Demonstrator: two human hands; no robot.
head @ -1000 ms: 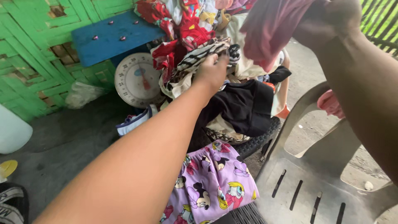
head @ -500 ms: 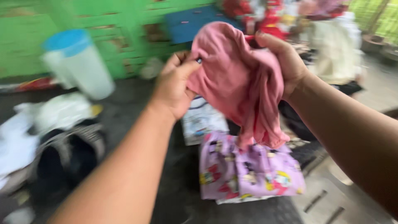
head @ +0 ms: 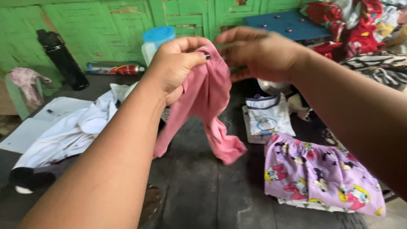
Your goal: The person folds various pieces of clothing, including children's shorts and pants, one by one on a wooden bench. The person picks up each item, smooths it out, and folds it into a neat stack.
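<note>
Left hand pinches the small pink cloth garment at frame centre, legs dangling. Right hand hovers beside it, fingers loosely spread, grasping nothing.

matt pink cloth garment, rough green wood wall

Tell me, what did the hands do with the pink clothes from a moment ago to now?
Half a second ago both hands held the pink garment bunched up. Now only the left hand pinches its top edge, so it hangs down long. The right hand has let go and hovers open beside it. The view has also swung left, toward the white clothes. The purple cartoon-print garment lies folded as before.
</note>
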